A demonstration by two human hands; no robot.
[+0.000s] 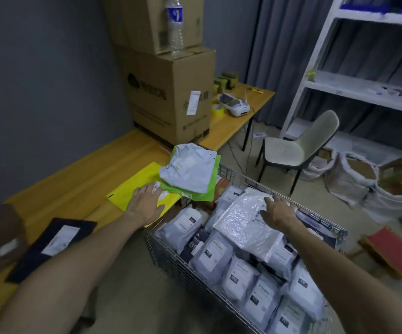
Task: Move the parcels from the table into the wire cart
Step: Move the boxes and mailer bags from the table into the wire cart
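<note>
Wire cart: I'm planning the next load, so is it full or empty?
Nearly full: grey parcels fill the wire cart about to its rim, a white bubble mailer on top.

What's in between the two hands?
In the head view, the wire cart edge and a grey parcel inside it lie between the left hand and right hand.

The left forearm [79, 259] and the right forearm [335, 266] are shown bare along the whole visible length, down to the wrist. The left grip [147, 204] and the right grip [279, 210] are likewise seen bare; finer detail is blurred.
</note>
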